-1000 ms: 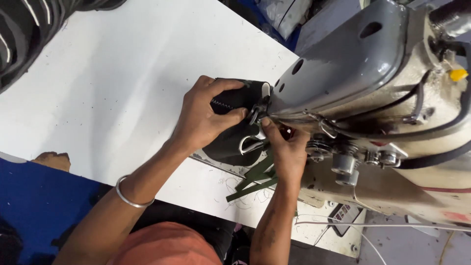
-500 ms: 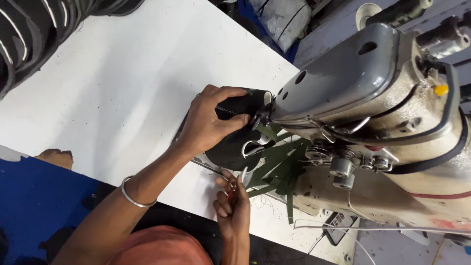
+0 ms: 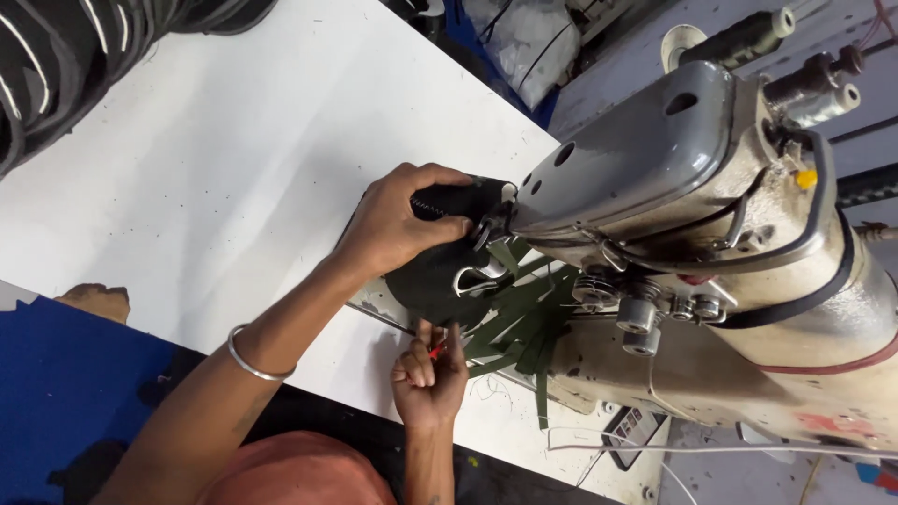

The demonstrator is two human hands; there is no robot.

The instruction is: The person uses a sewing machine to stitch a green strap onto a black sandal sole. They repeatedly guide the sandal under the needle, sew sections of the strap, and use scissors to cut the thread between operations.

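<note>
At the far left, a heap of black pieces with white stripes (image 3: 56, 65) lies on the corner of my white worktable (image 3: 234, 168), well apart from my hands. A silver bangle (image 3: 254, 360) circles my left wrist as that arm reaches up across the table's near edge. My left hand (image 3: 398, 224) is clamped over the dark fabric piece (image 3: 435, 271), fingers curled around its top edge and pressing it against the needle end of the sewing machine (image 3: 673, 187). The piece sits on the machine bed, right under the grey head, with a pale metal part (image 3: 477, 276) resting on it. Just below, my right hand (image 3: 428, 374) is closed in a pinch around a small red-handled tool (image 3: 438, 350), its tip near the lower edge of the dark piece. To the right of both hands, a bundle of dark green straps (image 3: 524, 327) fans out from under the machine and hangs over the table edge. Farther right, the machine's cream body carries tension discs (image 3: 641, 318) and a black cable (image 3: 823, 224) along its side.
</note>
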